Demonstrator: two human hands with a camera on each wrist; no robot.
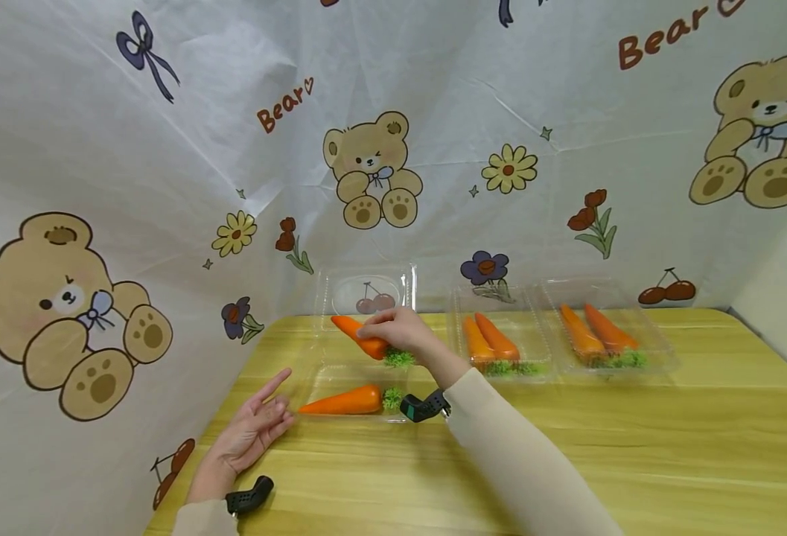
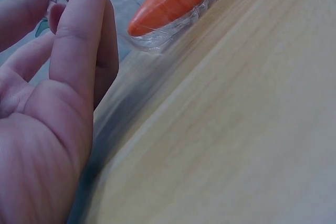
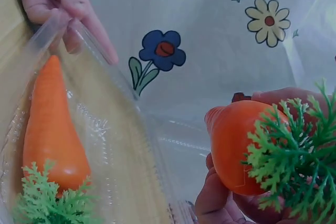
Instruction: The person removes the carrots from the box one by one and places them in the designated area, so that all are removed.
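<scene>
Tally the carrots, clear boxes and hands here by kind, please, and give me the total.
Hands: 2
Clear boxes: 3
Carrots: 6 (1 held, 5 in boxes)
Total: 11

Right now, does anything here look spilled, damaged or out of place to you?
Nothing looks spilled or damaged. The left clear plastic clamshell holds just one leafy-topped carrot, while the middle clamshell and right clamshell hold two each. That seems explained by another carrot in the right hand.
</scene>
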